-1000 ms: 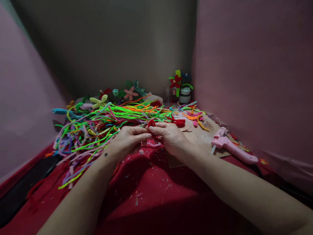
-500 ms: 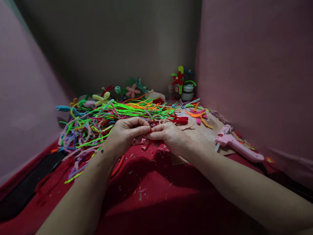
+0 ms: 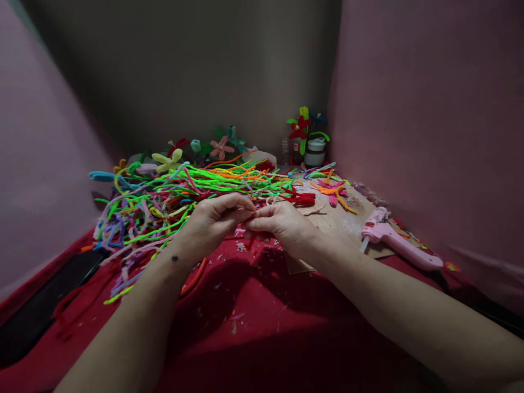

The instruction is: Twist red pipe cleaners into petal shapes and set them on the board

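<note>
My left hand [image 3: 213,221] and my right hand [image 3: 282,226] meet fingertip to fingertip above the red cloth [image 3: 254,322]. Both pinch a small red pipe cleaner piece [image 3: 250,236], which is mostly hidden behind the fingers; only a short red bit shows below them. Just behind my hands lies a big heap of pipe cleaners [image 3: 180,196] in neon green, orange, purple and pink. A folded red pipe cleaner shape [image 3: 301,198] rests on the cardboard beyond my right hand.
A pink glue gun [image 3: 395,240] lies on the cardboard sheet [image 3: 339,218] at the right. Finished pipe-cleaner flowers [image 3: 221,146] line the back wall, and a small jar with flowers [image 3: 314,153] stands in the corner. Orange and pink flower pieces [image 3: 333,192] lie nearby. Pink walls close in on both sides.
A red loop stood above my fingertips one second ago; it has since been folded down and is hidden between my pinching fingers. My hands stayed in place while the view shifted slightly.
</note>
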Action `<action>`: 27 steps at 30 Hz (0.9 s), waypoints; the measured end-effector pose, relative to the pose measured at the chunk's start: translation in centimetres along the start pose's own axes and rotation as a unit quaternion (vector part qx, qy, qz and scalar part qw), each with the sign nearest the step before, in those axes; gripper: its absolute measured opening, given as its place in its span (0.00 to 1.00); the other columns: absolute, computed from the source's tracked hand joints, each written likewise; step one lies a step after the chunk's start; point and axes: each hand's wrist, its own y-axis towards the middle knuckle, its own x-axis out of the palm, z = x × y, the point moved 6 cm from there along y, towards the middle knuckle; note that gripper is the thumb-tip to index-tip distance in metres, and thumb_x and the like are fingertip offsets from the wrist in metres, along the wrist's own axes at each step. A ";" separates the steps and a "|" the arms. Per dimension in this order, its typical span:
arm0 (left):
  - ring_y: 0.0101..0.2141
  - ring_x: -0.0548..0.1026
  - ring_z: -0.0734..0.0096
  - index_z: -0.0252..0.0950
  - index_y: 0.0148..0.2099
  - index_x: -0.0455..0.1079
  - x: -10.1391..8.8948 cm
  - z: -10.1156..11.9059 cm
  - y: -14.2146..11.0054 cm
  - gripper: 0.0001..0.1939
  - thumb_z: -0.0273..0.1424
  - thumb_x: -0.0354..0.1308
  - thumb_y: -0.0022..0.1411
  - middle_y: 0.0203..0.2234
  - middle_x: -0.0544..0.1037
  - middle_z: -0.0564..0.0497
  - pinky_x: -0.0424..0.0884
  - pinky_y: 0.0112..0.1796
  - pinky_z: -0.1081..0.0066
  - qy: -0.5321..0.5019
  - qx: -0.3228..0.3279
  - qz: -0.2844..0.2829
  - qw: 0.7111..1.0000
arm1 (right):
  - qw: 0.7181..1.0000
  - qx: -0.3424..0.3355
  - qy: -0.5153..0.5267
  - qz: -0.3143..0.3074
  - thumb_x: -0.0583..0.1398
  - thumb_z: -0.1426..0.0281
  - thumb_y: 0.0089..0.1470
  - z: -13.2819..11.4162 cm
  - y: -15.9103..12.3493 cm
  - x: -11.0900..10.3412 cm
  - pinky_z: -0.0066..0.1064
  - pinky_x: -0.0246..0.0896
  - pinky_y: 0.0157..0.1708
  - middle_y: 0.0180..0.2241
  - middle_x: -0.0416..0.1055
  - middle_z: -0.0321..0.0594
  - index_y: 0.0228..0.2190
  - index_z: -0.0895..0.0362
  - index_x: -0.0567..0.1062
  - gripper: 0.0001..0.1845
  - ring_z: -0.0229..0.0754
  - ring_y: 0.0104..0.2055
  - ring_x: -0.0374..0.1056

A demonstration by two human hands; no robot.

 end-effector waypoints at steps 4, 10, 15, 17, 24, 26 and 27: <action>0.23 0.66 0.78 0.34 0.29 0.69 0.1 -0.1 0.0 0.08 0.31 0.53 0.57 0.22 0.72 0.54 0.62 0.26 0.77 0.024 0.013 -0.011 1.000 | 1.000 0.014 0.023 -0.015 0.59 0.74 0.41 -0.1 -0.2 0.3 0.27 0.44 0.20 0.14 0.64 0.33 0.15 0.62 0.72 0.07 0.29 0.16 0.51; 0.24 0.67 0.76 0.35 0.27 0.67 0.7 0.3 0.1 0.10 0.29 0.49 0.58 0.23 0.71 0.53 0.61 0.27 0.76 0.206 0.096 0.017 0.974 | 0.999 0.039 -0.001 0.021 0.58 0.79 0.39 0.5 -0.1 0.0 0.27 0.44 0.19 0.12 0.62 0.32 0.15 0.62 0.71 0.06 0.29 0.15 0.51; 0.23 0.67 0.76 0.35 0.29 0.67 0.3 0.1 0.1 0.08 0.32 0.51 0.57 0.22 0.71 0.54 0.62 0.26 0.76 0.133 0.016 0.034 0.990 | 0.998 0.030 0.035 0.031 0.60 0.76 0.39 0.5 0.1 -0.2 0.26 0.43 0.18 0.11 0.59 0.30 0.16 0.61 0.71 0.05 0.29 0.15 0.50; 0.20 0.64 0.78 0.35 0.28 0.67 0.2 -0.2 0.0 0.09 0.33 0.51 0.56 0.19 0.69 0.56 0.60 0.24 0.77 0.085 -0.028 0.038 0.995 | 0.998 0.020 0.043 0.036 0.61 0.75 0.38 0.4 0.1 -0.3 0.26 0.43 0.19 0.12 0.59 0.30 0.16 0.61 0.71 0.05 0.29 0.15 0.51; 0.17 0.56 0.82 0.35 0.22 0.63 0.3 -0.3 0.0 0.11 0.33 0.53 0.54 0.15 0.62 0.58 0.53 0.18 0.79 0.010 -0.094 0.047 0.994 | 0.996 0.029 0.083 -0.001 0.60 0.75 0.37 0.0 -0.3 0.4 0.27 0.41 0.19 0.12 0.58 0.30 0.14 0.60 0.69 0.06 0.29 0.16 0.50; 0.16 0.56 0.82 0.34 0.23 0.63 0.3 -0.4 0.0 0.10 0.33 0.54 0.54 0.14 0.62 0.58 0.52 0.17 0.79 -0.026 -0.120 0.054 0.991 | 0.996 0.013 0.090 0.002 0.60 0.75 0.36 -0.1 -0.2 0.2 0.27 0.39 0.20 0.11 0.56 0.29 0.12 0.60 0.68 0.07 0.29 0.16 0.48; 0.16 0.56 0.82 0.34 0.24 0.64 0.3 -0.5 -0.1 0.10 0.33 0.54 0.54 0.15 0.62 0.58 0.52 0.16 0.79 -0.049 -0.137 0.062 0.987 | 0.995 0.003 0.098 0.008 0.60 0.75 0.35 -0.1 -0.1 0.0 0.28 0.39 0.20 0.11 0.56 0.29 0.12 0.60 0.67 0.08 0.29 0.16 0.47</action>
